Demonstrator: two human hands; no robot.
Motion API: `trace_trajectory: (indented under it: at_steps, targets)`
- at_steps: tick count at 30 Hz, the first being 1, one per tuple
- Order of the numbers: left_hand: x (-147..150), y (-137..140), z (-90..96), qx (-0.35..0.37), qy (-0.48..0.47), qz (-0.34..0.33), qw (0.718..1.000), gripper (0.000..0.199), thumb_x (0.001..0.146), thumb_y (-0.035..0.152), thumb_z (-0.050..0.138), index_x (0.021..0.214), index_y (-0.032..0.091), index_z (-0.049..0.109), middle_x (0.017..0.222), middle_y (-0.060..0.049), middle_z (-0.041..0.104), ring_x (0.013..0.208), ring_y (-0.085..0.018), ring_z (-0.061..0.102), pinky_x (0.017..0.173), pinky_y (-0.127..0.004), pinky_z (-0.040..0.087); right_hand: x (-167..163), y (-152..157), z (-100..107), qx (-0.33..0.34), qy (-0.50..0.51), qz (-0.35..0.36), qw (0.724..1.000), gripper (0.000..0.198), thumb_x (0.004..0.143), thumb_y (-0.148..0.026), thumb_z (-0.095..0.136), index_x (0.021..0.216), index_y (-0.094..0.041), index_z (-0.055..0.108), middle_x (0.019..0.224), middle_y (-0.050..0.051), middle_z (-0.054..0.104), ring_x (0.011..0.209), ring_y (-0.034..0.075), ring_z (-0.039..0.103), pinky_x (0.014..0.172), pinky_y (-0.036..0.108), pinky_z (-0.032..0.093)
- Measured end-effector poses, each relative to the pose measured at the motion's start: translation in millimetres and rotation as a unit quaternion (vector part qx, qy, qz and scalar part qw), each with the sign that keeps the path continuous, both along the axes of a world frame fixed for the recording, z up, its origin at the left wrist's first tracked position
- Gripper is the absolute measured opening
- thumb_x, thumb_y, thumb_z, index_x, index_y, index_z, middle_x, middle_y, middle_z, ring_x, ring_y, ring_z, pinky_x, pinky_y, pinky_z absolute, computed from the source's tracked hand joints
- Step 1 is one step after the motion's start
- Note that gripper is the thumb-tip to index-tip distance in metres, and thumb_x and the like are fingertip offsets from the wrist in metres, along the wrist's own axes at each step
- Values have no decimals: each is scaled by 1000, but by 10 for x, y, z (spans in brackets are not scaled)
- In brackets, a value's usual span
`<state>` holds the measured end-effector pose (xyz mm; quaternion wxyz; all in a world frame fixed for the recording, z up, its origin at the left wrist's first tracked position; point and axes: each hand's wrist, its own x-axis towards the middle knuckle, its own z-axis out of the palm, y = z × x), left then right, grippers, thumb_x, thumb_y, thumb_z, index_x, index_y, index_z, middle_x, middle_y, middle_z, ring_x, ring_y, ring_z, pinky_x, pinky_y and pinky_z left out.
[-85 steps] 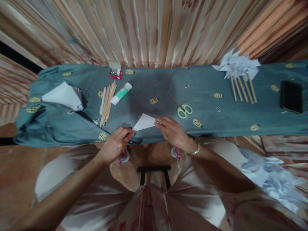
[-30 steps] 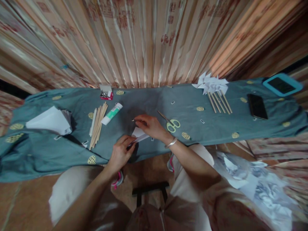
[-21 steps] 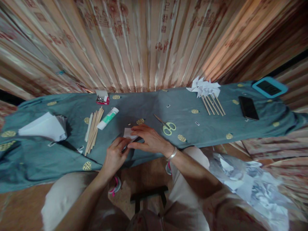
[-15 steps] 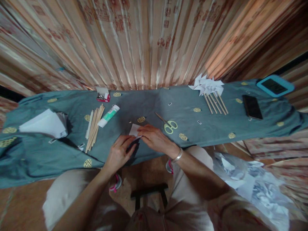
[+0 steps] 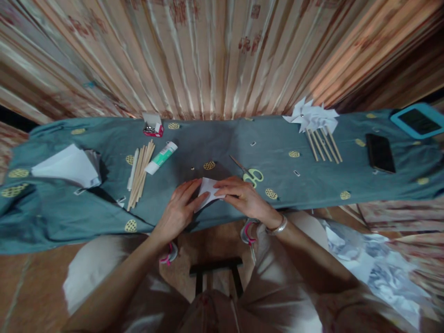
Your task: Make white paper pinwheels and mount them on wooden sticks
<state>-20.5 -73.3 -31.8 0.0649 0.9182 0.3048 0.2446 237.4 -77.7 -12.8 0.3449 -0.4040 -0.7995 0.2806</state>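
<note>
I see the left hand (image 5: 177, 209) and right hand (image 5: 248, 196) pinching the paper (image 5: 207, 185), unmounted, from two sides near the front edge of the table (image 5: 274, 138). The pinwheels (image 5: 314, 116) by the far edge look finished; the stack (image 5: 71, 166) and sticks (image 5: 140, 175) toward the left edge seem unused.

Cloth-covered table (image 5: 225, 138) is carrying, left to right: papers (image 5: 69, 167), sticks (image 5: 140, 175), box (image 5: 157, 133), glue (image 5: 161, 158), scissors (image 5: 243, 167), pinwheels (image 5: 314, 117), phone (image 5: 380, 153), blue-rimmed device (image 5: 419, 121).

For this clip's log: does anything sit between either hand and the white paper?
Nothing visible does. The left hand and right hand both touch the white paper directly. The scissors lie beyond the right hand, not between.
</note>
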Motion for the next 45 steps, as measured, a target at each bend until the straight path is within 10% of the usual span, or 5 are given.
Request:
trace_trajectory:
  at_steps: [17,26,34,45]
  targets:
    - [-10,-136,429,72,-51,20,996,24,94,8,59,112,23,65,126,-5,72,127,-24,60,114,-56,44,19,-161,188,131,-95,-24,987,26,100,-13,47,108,-24,70,131,8,70,121,22,62,100,45,56]
    - [161,-286,228,11,-2,-50,999,15,96,8,58,105,15,67,117,-9,75,121,-24,67,109,-49,53,16,-243,86,223,-222,-1,949,23,99,-10,48,102,-14,71,126,14,71,114,27,64,94,45,58]
    - [198,-313,150,-23,-11,-63,998,18,95,7,57,109,11,68,116,-15,75,117,-25,69,101,-45,58,85,-450,109,185,-264,22,946,32,99,-12,49,126,-12,65,138,17,65,126,29,57,102,50,51]
    - [213,-264,206,-57,-32,-41,997,18,98,10,56,110,12,69,107,-11,77,101,-20,71,87,-35,62,109,-504,-43,106,-163,5,981,26,103,-18,47,106,-20,73,116,8,76,105,21,68,91,37,59]
